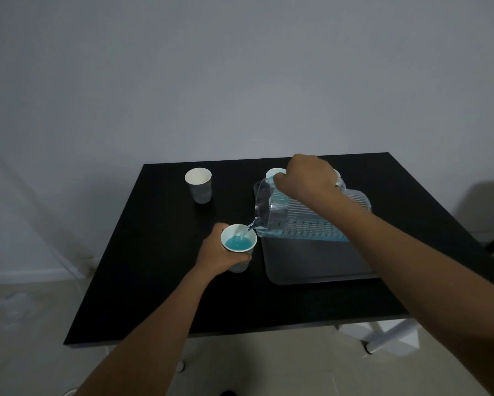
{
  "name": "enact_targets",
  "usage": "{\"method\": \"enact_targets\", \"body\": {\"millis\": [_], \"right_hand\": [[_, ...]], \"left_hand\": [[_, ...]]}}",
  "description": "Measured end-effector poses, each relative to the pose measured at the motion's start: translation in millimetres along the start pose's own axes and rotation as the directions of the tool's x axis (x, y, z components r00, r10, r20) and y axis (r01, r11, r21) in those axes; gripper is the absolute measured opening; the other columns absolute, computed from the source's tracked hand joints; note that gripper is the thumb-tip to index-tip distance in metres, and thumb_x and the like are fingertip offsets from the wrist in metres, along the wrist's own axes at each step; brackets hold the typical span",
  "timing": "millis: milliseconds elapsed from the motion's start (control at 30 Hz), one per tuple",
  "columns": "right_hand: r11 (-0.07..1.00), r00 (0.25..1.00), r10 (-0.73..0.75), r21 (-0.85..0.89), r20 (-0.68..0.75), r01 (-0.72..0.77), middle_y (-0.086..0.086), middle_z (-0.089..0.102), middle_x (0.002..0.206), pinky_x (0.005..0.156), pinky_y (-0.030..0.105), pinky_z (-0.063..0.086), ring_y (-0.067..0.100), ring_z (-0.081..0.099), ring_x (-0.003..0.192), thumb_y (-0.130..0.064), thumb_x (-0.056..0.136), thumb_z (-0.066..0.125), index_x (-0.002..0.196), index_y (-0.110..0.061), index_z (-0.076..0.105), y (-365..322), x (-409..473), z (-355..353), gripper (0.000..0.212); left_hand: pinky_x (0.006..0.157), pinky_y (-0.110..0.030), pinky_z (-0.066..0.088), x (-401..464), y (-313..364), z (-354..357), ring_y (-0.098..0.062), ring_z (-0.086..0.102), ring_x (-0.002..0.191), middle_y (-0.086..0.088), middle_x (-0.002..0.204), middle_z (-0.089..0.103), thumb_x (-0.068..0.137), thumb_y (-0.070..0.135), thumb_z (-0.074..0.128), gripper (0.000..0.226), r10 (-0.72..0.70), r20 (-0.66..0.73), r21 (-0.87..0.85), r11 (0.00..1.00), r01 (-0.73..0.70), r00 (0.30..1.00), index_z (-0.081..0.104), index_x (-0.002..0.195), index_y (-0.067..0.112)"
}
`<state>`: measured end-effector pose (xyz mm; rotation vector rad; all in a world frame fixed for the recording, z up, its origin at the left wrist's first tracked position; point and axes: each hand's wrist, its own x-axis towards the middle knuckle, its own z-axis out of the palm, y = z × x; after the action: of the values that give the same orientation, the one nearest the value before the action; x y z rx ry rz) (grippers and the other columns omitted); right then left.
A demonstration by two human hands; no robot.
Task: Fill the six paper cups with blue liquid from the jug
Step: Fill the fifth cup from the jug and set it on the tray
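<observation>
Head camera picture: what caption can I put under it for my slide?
Right hand tips the clear jug, pouring blue liquid into a paper cup held by the left hand.

Black table [160, 281], matte. Dark grey tray [311, 264] on it, paler rim. Clear jug [302, 215] over tray, ribbed with fine horizontal lines, blue liquid [311, 234] pooled along lower side. White cup [238, 247] left of tray, turquoise inside. Another white cup [199, 184] further back, cream inside, faint grey pattern outside.

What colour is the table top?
Black, matte; the table top shows plainly in the head view.
</observation>
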<state>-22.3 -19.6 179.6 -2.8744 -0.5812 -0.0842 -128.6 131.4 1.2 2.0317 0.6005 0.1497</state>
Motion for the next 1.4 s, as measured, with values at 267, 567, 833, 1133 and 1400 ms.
{"method": "enact_targets", "body": {"millis": [267, 567, 833, 1133, 1400], "right_hand": [[1.000, 1.000, 0.006, 0.008, -0.013, -0.006, 0.002, 0.048, 0.062, 0.060, 0.028, 0.034, 0.017, 0.044, 0.056, -0.035, 0.090, 0.052, 0.062, -0.013, 0.043, 1.3, 1.7, -0.7, 0.037], [0.998, 0.999, 0.051, 0.026, -0.018, -0.051, 0.001, 0.046, 0.061, 0.056, 0.026, 0.032, 0.013, 0.039, 0.052, -0.035, 0.090, 0.053, 0.065, -0.011, 0.046, 3.7, 6.0, 4.5, 0.035], [0.970, 0.994, 0.104, 0.224, -0.022, -0.097, 0.000, 0.048, 0.057, 0.048, 0.025, 0.028, 0.018, 0.046, 0.052, -0.033, 0.084, 0.052, 0.057, -0.012, 0.049, 26.2, 15.5, 15.0, 0.034], [0.584, 0.906, 0.404, 0.727, 0.127, -0.362, 0.006, 0.060, 0.081, 0.069, 0.031, 0.049, 0.023, 0.058, 0.081, -0.032, 0.083, 0.061, 0.078, -0.007, 0.060, 82.2, 6.0, 40.7, 0.025], [0.223, 0.817, 0.497, 0.867, 0.292, -0.446, 0.008, 0.062, 0.076, 0.055, 0.025, 0.043, 0.021, 0.059, 0.067, -0.027, 0.082, 0.064, 0.086, -0.008, 0.061, 124.1, -18.0, 51.8, 0.020]], "left_hand": [[0.089, -0.036, 0.053, 1.9, -0.6, 0.1, -0.011, 0.058, 0.102, 0.010, 0.110, 0.060, 0.054, 0.031, 0.090, 0.071, -0.021, 0.017, 0.009, 1.000, 0.021, 1.000, 0.050, 0.113, 0.028], [0.094, -0.039, 0.051, 5.6, 0.9, -0.2, -0.011, 0.056, 0.108, 0.010, 0.113, 0.058, 0.057, 0.027, 0.090, 0.073, -0.019, 0.021, 0.004, 1.000, 0.019, 1.000, 0.048, 0.117, 0.028], [0.088, -0.031, 0.051, 7.5, 3.3, -2.6, -0.008, 0.057, 0.104, 0.013, 0.107, 0.058, 0.055, 0.023, 0.090, 0.070, 0.011, -0.018, -0.019, 1.000, -0.011, 1.000, 0.050, 0.113, 0.028], [0.083, -0.029, 0.050, 7.1, 13.5, -3.7, -0.008, 0.056, 0.103, 0.011, 0.109, 0.056, 0.056, 0.024, 0.089, 0.071, 0.021, -0.018, -0.010, 1.000, -0.021, 1.000, 0.047, 0.113, 0.026], [0.079, -0.027, 0.050, 0.5, 25.0, 17.8, -0.009, 0.054, 0.102, 0.009, 0.110, 0.053, 0.057, 0.027, 0.088, 0.071, 0.051, 0.041, 0.057, 0.997, -0.053, 0.998, 0.045, 0.113, 0.026]]}}
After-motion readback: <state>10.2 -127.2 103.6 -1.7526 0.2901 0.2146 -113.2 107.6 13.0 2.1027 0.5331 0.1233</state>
